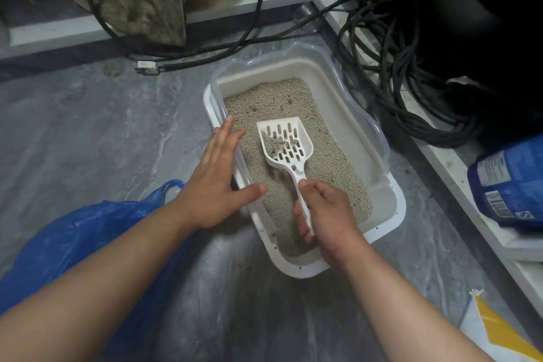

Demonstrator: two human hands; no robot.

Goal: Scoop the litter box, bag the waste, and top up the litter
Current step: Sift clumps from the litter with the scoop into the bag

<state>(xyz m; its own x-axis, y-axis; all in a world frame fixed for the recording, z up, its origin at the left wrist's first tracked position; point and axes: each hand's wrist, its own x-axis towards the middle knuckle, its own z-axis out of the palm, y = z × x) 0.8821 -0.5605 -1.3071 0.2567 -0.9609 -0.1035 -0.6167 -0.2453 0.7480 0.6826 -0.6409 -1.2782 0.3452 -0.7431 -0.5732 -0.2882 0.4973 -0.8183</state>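
We judge the scooping half done: our right hand (323, 214) grips the slotted scoop (283, 142), clumps aboard, over the litter box (393, 206), left hand (217, 182) spread flat on its nine-o'clock rim, with the blue bag (73, 232) at seven o'clock unfilled and topping-up still ahead.

The left hand (217, 182) lies flat, fingers straight and spread, forearm bare. The right hand (326, 214) is curled in a grip, thumb on top, wrist bent inward.
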